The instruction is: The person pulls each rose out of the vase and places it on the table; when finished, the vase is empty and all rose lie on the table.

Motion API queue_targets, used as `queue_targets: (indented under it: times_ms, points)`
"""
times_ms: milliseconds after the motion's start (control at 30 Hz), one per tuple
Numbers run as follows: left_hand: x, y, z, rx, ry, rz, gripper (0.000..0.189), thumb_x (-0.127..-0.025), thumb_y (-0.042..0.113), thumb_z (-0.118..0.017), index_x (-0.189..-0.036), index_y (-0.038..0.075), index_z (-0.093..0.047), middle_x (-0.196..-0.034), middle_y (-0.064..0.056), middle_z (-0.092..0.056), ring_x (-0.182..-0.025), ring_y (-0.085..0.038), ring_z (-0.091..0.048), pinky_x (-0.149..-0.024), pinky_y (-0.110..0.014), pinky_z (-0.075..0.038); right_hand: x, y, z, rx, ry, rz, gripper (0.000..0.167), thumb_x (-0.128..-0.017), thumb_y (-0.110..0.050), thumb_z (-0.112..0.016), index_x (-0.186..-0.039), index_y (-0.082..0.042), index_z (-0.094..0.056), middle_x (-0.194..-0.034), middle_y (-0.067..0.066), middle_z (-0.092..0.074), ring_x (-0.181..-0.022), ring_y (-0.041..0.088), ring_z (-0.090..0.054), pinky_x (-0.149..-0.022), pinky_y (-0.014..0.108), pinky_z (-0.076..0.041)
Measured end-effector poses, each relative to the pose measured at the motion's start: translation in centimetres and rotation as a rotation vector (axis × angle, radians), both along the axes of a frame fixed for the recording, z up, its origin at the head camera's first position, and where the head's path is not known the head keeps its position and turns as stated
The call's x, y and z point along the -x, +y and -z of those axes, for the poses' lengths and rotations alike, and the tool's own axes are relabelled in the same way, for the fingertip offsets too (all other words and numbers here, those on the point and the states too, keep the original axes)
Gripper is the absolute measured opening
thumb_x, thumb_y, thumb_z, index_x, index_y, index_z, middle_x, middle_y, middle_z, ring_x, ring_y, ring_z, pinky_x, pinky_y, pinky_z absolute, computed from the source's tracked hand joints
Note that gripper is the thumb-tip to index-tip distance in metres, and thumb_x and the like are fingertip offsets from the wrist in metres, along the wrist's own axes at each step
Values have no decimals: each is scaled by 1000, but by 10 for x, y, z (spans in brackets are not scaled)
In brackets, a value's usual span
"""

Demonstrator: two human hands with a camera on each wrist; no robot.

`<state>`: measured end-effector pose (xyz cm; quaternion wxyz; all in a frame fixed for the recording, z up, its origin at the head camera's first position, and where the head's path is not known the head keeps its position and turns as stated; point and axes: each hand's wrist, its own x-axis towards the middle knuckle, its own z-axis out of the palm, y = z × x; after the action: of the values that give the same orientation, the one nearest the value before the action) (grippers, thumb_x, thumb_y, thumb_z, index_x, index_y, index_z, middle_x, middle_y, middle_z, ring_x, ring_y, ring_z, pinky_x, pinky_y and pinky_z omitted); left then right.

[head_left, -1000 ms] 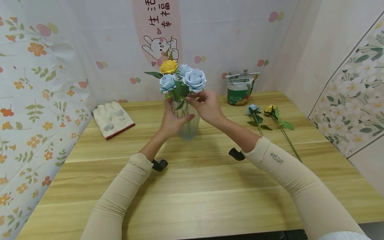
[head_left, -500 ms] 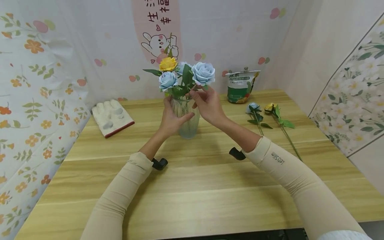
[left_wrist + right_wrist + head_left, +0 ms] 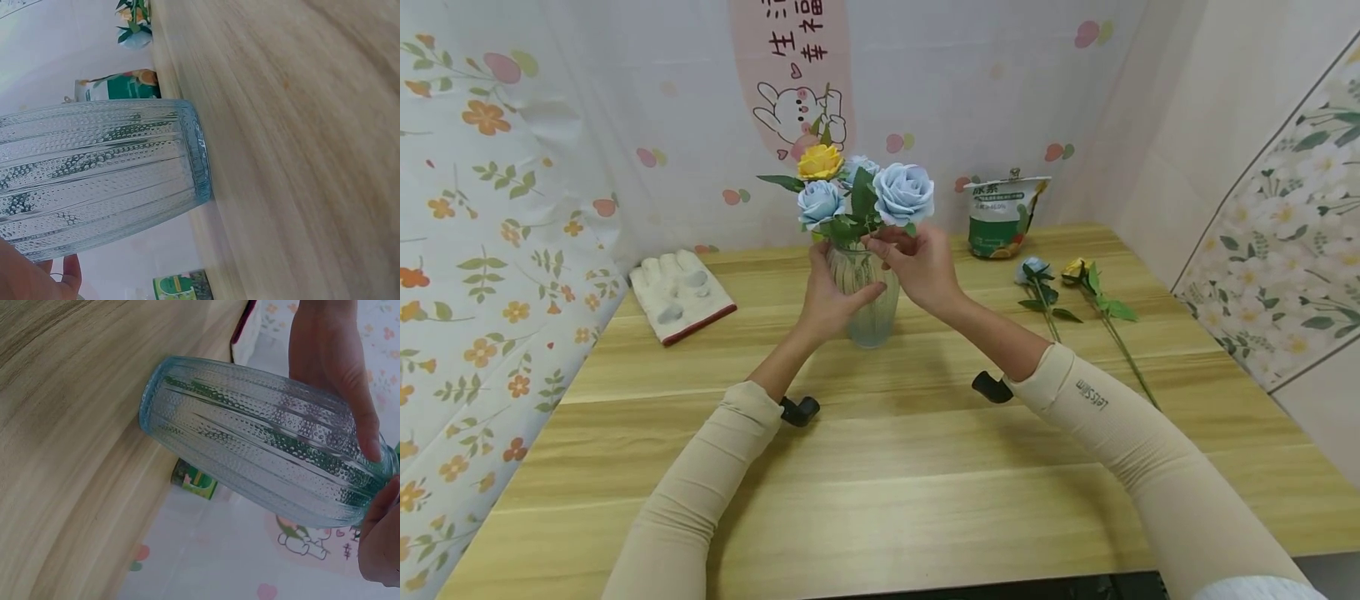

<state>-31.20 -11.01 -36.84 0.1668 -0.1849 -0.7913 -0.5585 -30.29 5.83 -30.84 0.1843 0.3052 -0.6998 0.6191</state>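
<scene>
A ribbed clear glass vase [image 3: 872,321] stands upright on the table, tilted-looking only in the wrist views. My left hand [image 3: 826,302] grips its upper side, thumb across the front and fingers behind. At the mouth, my right hand [image 3: 931,271] pinches the stem of a large blue rose [image 3: 904,194] between thumb and fingers. To the left of that bloom, a yellow rose [image 3: 821,162] and two more blue roses rise from the vase. Stems show through the textured glass [image 3: 250,437] in the right wrist view. Some right-hand fingers are hidden behind the thumb.
On the table's right lie a loose blue rose [image 3: 1034,272] and a yellow rose [image 3: 1108,321]. Behind them stands a green and white pouch [image 3: 1002,221]. A white glove [image 3: 681,296] lies at the back left. A green-labelled container [image 3: 176,286] shows in the wrist views.
The large blue rose rose and shifted right with my right hand, then dipped slightly toward the vase. My left hand keeps its hold on the vase.
</scene>
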Motion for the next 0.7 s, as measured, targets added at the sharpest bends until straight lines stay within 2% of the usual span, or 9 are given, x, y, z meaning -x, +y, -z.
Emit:
queue_targets:
  times_ms: [100, 200, 267, 333, 500, 567, 633, 700]
  points:
    - [0, 0, 0, -7, -3, 4, 94, -82, 28, -82, -147, 9, -17, -150, -11, -34, -138, -24, -36, -114, -44, -30, -1, -1, 1, 9, 14, 10, 17, -93, -2, -67, -107, 8, -64, -98, 19, -71, -79, 32, -67, -69, 28, -55]
    - [0, -1, 0, -9, -10, 9, 92, -82, 27, -82, -145, 10, -17, -148, -11, -37, -133, -25, -41, -110, -44, -35, -3, -1, 2, 2, 37, 18, 15, -95, -3, -65, -106, 7, -65, -96, 18, -73, -72, 30, -64, -60, 27, -51]
    - [0, -1, 0, -8, -13, 7, 91, -82, 27, -81, -145, 10, -17, -146, -11, -38, -131, -25, -43, -109, -44, -37, -3, -1, 2, -1, 53, 2, 18, -95, -3, -65, -110, 7, -63, -98, 19, -72, -73, 32, -64, -59, 27, -51]
    - [-1, -1, -1, -9, -11, 5, 91, -82, 27, -81, -145, 9, -17, -147, -11, -37, -132, -25, -42, -109, -44, -36, -3, -2, 2, 12, 45, -21, 23, -94, 0, -65, -115, 7, -60, -99, 19, -71, -77, 33, -65, -58, 26, -51]
    - [-1, -1, 0, 0, -12, -4, 93, -82, 29, -82, -146, 9, -17, -149, -11, -36, -136, -23, -39, -112, -43, -33, 0, -2, 3, 86, -51, -77, 35, -89, 8, -67, -121, 9, -55, -104, 21, -70, -87, 23, -69, -71, 24, -54]
    - [-1, -1, 0, 3, -13, -5, 94, -82, 29, -82, -146, 9, -17, -149, -11, -37, -135, -24, -40, -112, -43, -34, 0, -1, 3, 88, -67, -69, 32, -89, 7, -67, -119, 10, -57, -103, 22, -70, -83, 20, -67, -71, 24, -54]
    - [-1, -1, 1, 6, -11, -6, 93, -81, 28, -82, -145, 8, -18, -148, -11, -38, -133, -25, -42, -110, -43, -35, -1, -1, 4, 91, -64, -65, 32, -90, 5, -67, -120, 9, -55, -104, 23, -70, -83, 24, -67, -71, 26, -55]
    - [0, -1, 1, 4, -4, -7, 92, -81, 28, -82, -145, 8, -18, -148, -11, -38, -133, -25, -42, -110, -43, -35, -2, 0, 5, 69, -49, -37, 26, -93, 1, -66, -117, 8, -57, -103, 23, -71, -77, 28, -64, -61, 26, -53]
